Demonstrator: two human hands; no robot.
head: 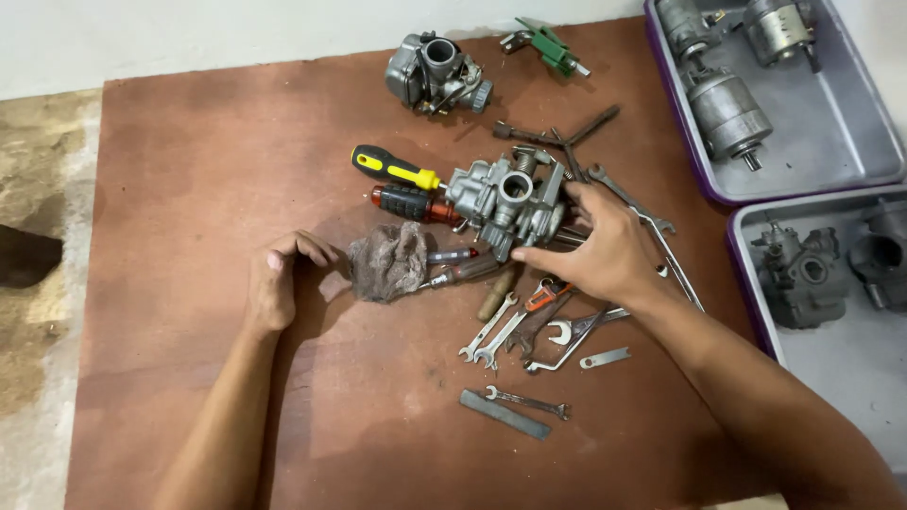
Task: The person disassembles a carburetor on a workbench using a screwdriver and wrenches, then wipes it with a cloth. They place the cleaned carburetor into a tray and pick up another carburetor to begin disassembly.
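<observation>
Forearms: both enter from the bottom edge and reach up over the brown board (189,189); the right crosses in from the lower right.
Flat file (504,415): nearest loose item, lying slantwise below the tool heap, touched by neither hand.
Small spanner (527,402): just above the file, apart from it.
Left hand (276,283): curled loosely, knuckles down on the board, holding nothing; grey rag (387,261) just beside its fingertips.
Right hand (605,253): spread wide, palm down over the spanner pile (529,331), thumb tip touching the lower edge of the carburettor (508,200); no closed grasp seen.
Carburettor, position: centre of the board, up and left of the right hand, well right of the left hand; round bore facing upward.
Nearer hand: the right, clearly.
Screwdrivers: yellow-and-black handle (392,169) and red-and-black handle (408,202), lying left of the carburettor, long axes roughly left to right.
Second carburettor (436,73): far edge, untouched.
Trays (831,142): grey, at right, holding motor parts.
</observation>
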